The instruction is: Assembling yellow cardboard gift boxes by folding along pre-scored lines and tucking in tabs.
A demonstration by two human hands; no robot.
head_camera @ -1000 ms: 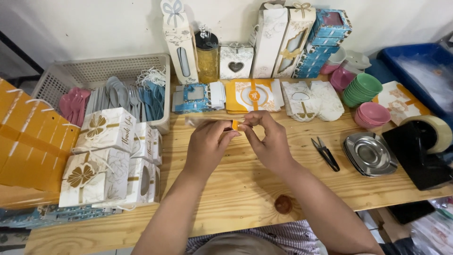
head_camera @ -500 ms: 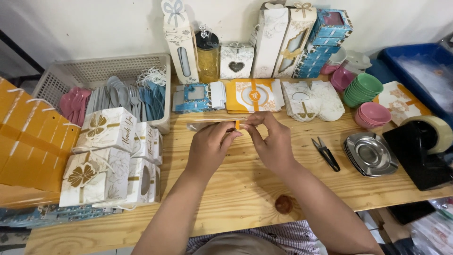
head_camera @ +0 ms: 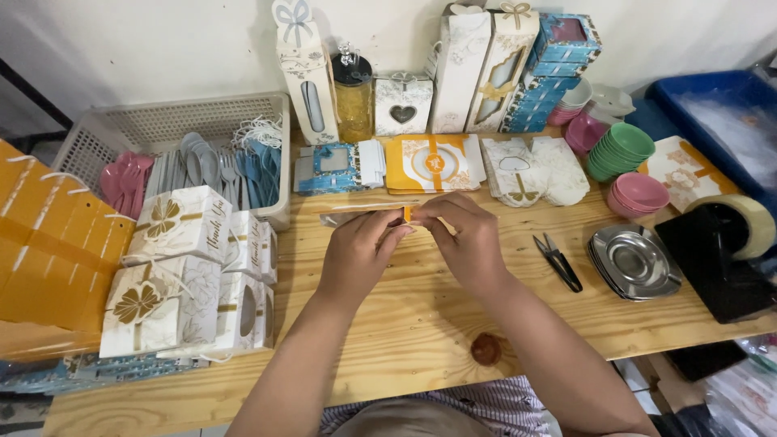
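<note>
1. Basket [head_camera: 97,133] of pale plastic mesh stands at the far left of the wooden table [head_camera: 405,324]; it holds pink and grey-blue plastic cutlery [head_camera: 202,166] and a bundle of white string [head_camera: 257,129]
2. Steel dish [head_camera: 635,260] sits on the table to the right of the hands, nothing in it; small black snips [head_camera: 558,260] lie just beside its left edge
3. Green bowls [head_camera: 619,150] and pink bowls [head_camera: 639,193] stand stacked beyond the steel dish, toward the wall
4. White gift boxes [head_camera: 186,267] with gold bows are piled on the table's left part, in front of the basket; flat orange cartons [head_camera: 48,243] lie left of them
5. Clear sleeve [head_camera: 368,212] is a long thin packet, see-through, with an orange band at its right end; it is held level just above the table's middle, in front of a flat orange-and-white box [head_camera: 433,162]
6. Left hand [head_camera: 356,255] is closed narrowly, its fingertips pinching the sleeve near the band
7. Right hand [head_camera: 465,239] is also closed, fingers pinching the band end; the two hands touch
8. Black tape dispenser [head_camera: 720,251] stands at the table's right edge
</note>
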